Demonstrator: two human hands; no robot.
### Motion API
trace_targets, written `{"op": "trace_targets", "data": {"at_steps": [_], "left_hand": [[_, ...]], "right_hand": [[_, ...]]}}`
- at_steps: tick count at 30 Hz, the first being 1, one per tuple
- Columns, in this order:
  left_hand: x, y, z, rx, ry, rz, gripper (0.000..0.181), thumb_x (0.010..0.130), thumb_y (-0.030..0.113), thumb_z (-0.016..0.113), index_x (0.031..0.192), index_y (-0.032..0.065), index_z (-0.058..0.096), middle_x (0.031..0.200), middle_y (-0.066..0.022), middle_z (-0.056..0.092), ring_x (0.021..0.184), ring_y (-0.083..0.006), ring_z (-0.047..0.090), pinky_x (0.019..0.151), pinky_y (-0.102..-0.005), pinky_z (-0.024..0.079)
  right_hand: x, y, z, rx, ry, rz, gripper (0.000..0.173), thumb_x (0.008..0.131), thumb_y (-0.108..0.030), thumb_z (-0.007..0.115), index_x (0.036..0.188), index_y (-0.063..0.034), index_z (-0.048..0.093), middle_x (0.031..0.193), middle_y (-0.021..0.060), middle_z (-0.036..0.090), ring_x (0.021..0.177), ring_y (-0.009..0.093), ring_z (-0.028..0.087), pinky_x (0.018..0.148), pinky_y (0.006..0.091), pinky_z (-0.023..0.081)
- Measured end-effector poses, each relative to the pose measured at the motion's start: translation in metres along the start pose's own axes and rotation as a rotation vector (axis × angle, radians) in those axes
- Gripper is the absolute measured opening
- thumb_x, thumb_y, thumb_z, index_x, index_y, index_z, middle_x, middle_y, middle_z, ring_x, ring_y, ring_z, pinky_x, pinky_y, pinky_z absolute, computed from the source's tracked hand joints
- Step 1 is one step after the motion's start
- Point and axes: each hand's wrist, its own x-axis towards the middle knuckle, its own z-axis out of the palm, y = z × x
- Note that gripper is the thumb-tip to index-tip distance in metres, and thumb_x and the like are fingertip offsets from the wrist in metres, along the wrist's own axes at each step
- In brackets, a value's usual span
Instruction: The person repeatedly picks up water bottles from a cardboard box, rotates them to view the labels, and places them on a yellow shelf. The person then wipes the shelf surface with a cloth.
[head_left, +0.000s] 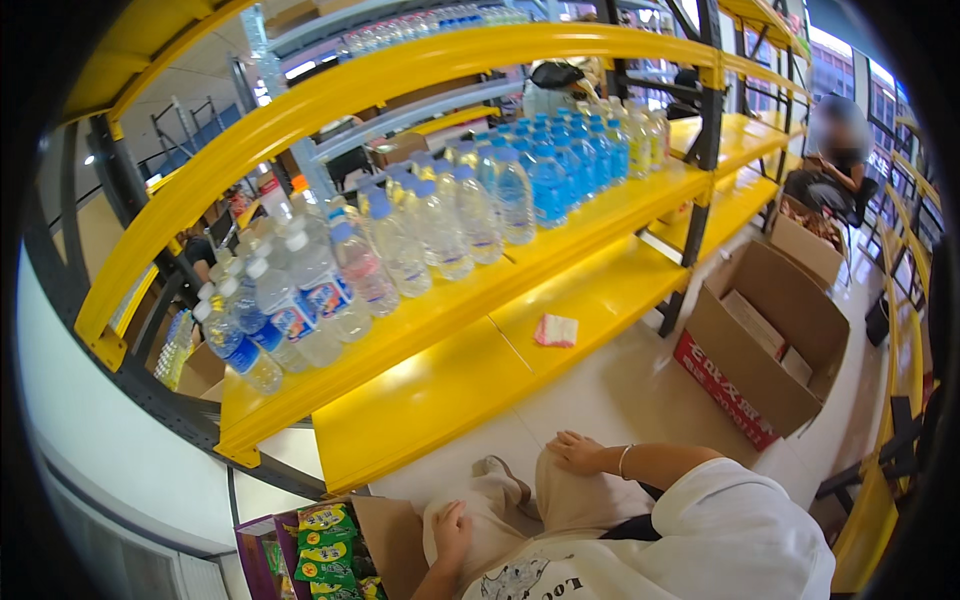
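Observation:
My left hand (453, 534) rests on my left thigh and holds nothing. On my right knee lies my right hand (576, 452), its fingers spread and nothing in them; a bracelet (622, 461) circles that wrist. Before me stands a yellow metal shelf rack (592, 225). Its upper shelf bears rows of bottles: clear labelled bottles (279, 301) at the left, clear bottles with pale blue caps (446, 232) in the middle, blue bottles (551, 187) and yellowish bottles (640, 142) to the right. A folded pink-and-white cloth (556, 330) lies on the lower shelf.
At my left, an open carton (386, 544) holds green snack packets (326, 551). A large open cardboard box (750, 360) with smaller boxes inside stands on the floor at right. Beyond it are another carton (806, 247) and a seated person (832, 165). A yellow beam (420, 64) spans above the bottles.

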Motion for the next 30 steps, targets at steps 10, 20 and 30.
{"op": "trace_targets", "data": {"at_steps": [10,20,30], "left_hand": [[-0.005,0.008,0.004,0.335,0.132,0.041,0.03,0.074,0.019,0.055,0.101,0.0051,0.057,0.113,-0.0104,0.051,0.111,-0.0288,0.041,0.096,-0.0438,0.025],[0.022,-0.005,0.018,0.29,0.001,0.037,0.023,0.073,0.017,0.054,0.092,0.0055,0.059,0.106,-0.0082,0.055,0.108,-0.0271,0.044,0.094,-0.0416,0.028],[0.062,-0.006,0.029,0.323,-0.233,0.008,0.022,0.074,0.019,0.053,0.093,0.0083,0.058,0.107,-0.0064,0.054,0.109,-0.0267,0.043,0.093,-0.041,0.028]], "right_hand": [[0.008,0.002,0.006,0.025,0.013,0.022,0.049,0.081,-0.037,0.043,0.123,-0.0117,0.042,0.125,0.011,0.039,0.121,0.025,0.031,0.096,0.0425,0.029],[0.129,0.083,-0.016,0.35,0.065,0.235,0.045,0.076,-0.028,0.054,0.116,-0.0085,0.049,0.116,0.0189,0.046,0.108,0.033,0.044,0.091,0.0388,0.037],[0.205,0.128,-0.07,0.141,0.254,0.525,0.037,0.077,-0.02,0.049,0.113,-0.018,0.054,0.136,0.013,0.024,0.123,0.028,0.027,0.098,0.0467,0.025]]}}
